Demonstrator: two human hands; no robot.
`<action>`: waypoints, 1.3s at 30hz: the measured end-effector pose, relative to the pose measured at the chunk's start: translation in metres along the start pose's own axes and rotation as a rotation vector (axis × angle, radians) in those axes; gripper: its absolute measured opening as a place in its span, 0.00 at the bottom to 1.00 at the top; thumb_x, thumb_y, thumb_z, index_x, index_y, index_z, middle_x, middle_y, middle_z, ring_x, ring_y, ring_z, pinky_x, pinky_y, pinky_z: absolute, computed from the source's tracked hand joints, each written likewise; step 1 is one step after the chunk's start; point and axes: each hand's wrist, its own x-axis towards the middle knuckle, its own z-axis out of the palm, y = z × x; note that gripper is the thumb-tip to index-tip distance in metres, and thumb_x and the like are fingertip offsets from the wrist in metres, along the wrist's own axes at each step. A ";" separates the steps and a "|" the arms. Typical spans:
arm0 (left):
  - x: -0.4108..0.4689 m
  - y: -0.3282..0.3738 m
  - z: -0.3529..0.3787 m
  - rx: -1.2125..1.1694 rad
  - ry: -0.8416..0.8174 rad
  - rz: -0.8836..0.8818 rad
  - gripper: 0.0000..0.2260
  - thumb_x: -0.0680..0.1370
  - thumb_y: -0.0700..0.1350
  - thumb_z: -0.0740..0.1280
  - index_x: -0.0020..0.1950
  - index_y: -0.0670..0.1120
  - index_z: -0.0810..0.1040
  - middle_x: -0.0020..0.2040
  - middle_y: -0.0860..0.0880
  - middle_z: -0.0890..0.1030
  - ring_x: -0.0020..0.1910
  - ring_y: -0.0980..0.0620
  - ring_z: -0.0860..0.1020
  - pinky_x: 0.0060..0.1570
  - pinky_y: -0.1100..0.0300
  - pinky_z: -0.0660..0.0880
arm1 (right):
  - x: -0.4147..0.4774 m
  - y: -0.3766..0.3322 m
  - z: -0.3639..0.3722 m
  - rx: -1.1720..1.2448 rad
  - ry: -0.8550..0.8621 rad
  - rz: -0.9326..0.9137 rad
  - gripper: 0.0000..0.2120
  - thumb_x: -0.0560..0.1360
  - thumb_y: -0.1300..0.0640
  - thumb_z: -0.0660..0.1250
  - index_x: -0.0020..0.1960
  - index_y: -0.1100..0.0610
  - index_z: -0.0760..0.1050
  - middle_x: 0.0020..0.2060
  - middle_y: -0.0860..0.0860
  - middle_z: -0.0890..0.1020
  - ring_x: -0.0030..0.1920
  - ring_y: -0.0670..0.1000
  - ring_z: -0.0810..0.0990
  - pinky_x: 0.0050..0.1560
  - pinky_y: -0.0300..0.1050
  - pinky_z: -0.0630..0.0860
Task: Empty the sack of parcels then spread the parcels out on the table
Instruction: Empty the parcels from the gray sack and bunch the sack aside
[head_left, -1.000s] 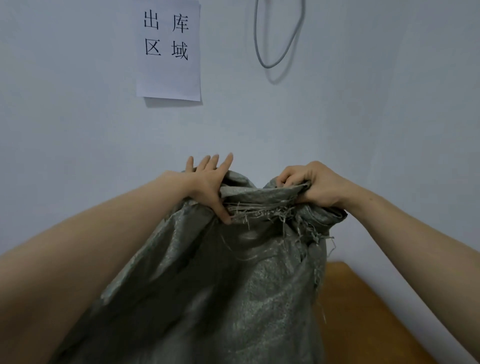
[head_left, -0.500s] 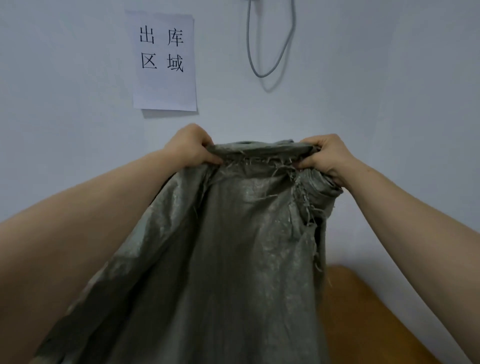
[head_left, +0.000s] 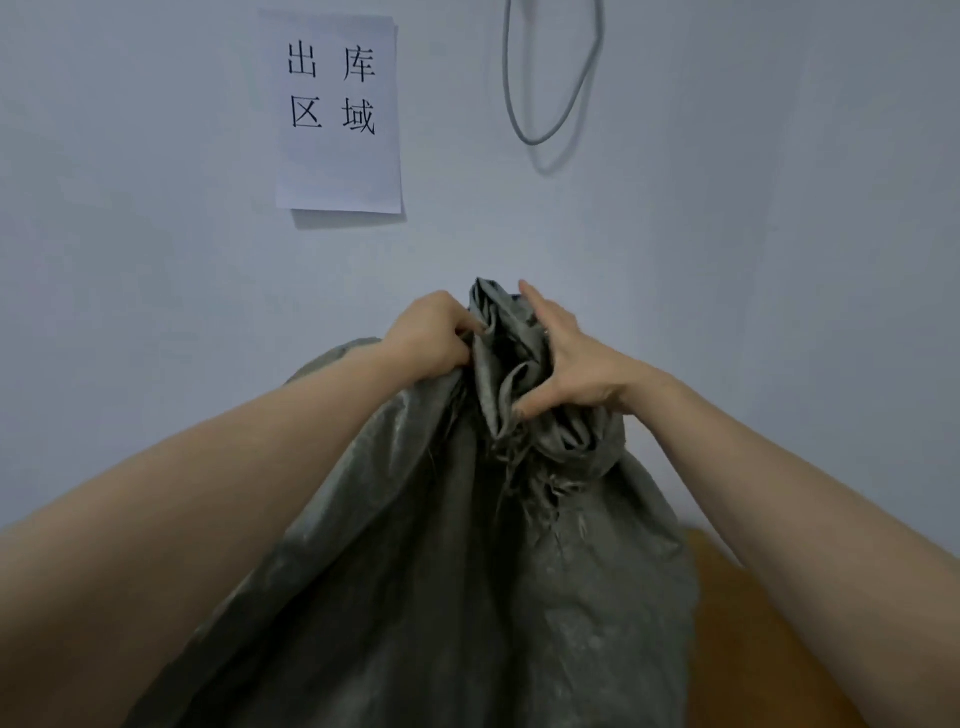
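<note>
A grey-green woven sack (head_left: 467, 571) hangs in front of me, its frayed top edge bunched up between my hands. My left hand (head_left: 434, 335) grips the gathered cloth on the left with curled fingers. My right hand (head_left: 563, 364) holds the bunch from the right, thumb pressed under a fold and fingers spread over the top. The sack drapes down past the bottom of the view. No parcels show; whatever is inside or below the sack is hidden.
A brown wooden table (head_left: 769, 639) shows at the lower right, behind the sack. On the pale wall hang a white paper sign (head_left: 340, 111) with black characters and a looped grey cable (head_left: 550, 78).
The sack's top edge, held wide and stretched between my hands half a second ago, is now gathered into a bunch. Both hands have come together at the centre and sit lower in the view.
</note>
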 end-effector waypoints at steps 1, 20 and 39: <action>-0.001 0.002 0.003 -0.002 -0.022 0.013 0.10 0.71 0.35 0.67 0.49 0.41 0.84 0.35 0.45 0.77 0.38 0.51 0.73 0.39 0.63 0.67 | 0.003 -0.001 0.007 -0.020 -0.050 0.008 0.66 0.59 0.53 0.82 0.75 0.43 0.33 0.77 0.52 0.38 0.76 0.49 0.37 0.76 0.53 0.47; -0.090 -0.069 0.012 0.448 -0.360 -0.225 0.70 0.56 0.68 0.75 0.70 0.48 0.21 0.73 0.42 0.26 0.72 0.43 0.27 0.70 0.36 0.36 | 0.034 0.014 0.056 0.085 0.298 -0.042 0.12 0.64 0.61 0.77 0.47 0.59 0.81 0.41 0.53 0.83 0.45 0.48 0.79 0.46 0.43 0.73; -0.011 -0.061 -0.074 0.289 0.102 -0.034 0.05 0.70 0.37 0.68 0.45 0.44 0.80 0.42 0.44 0.78 0.51 0.42 0.78 0.49 0.53 0.73 | 0.041 -0.017 0.012 -0.032 0.233 -0.282 0.15 0.63 0.65 0.78 0.45 0.56 0.76 0.39 0.51 0.77 0.44 0.46 0.75 0.44 0.38 0.69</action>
